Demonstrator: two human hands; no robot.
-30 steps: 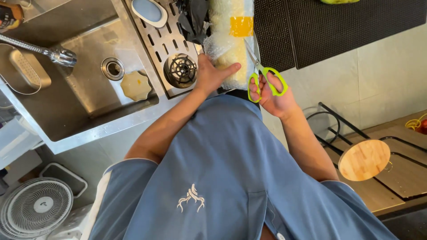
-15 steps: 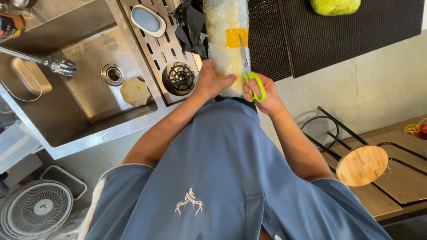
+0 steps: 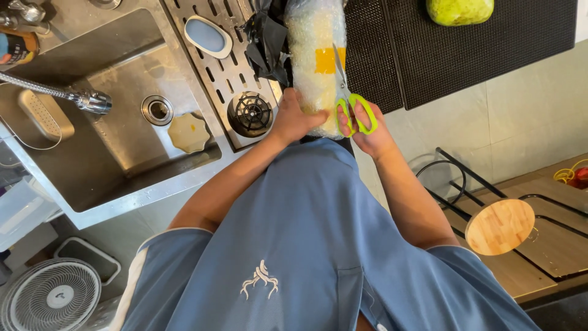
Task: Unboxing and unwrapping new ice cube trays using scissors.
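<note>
Seen from the head camera, a person in a blue shirt stood over a kitchen surface and worked on a long bundle wrapped in clear bubble plastic with a yellow patch. The bundle lay between a steel drainboard and a black mesh mat, its long axis running from the person's body straight away toward the top edge of the frame, the near end almost at the shirt.

The left hand pressed on the bundle's near end, its grip closed over the plastic on the left side. The right hand had its grip clamped through the loops of green-handled scissors, just beside the bundle's right edge. The blades pointed away from the person, in line with the bundle's length, and lay against the wrapping below the yellow patch; whether they stood apart could not be told.

A black crumpled cloth touched the bundle's left side. A green pear-shaped fruit sat on the mat, well apart. The steel sink with its spray tap lay to the left, and a round wooden board lay lower right.
</note>
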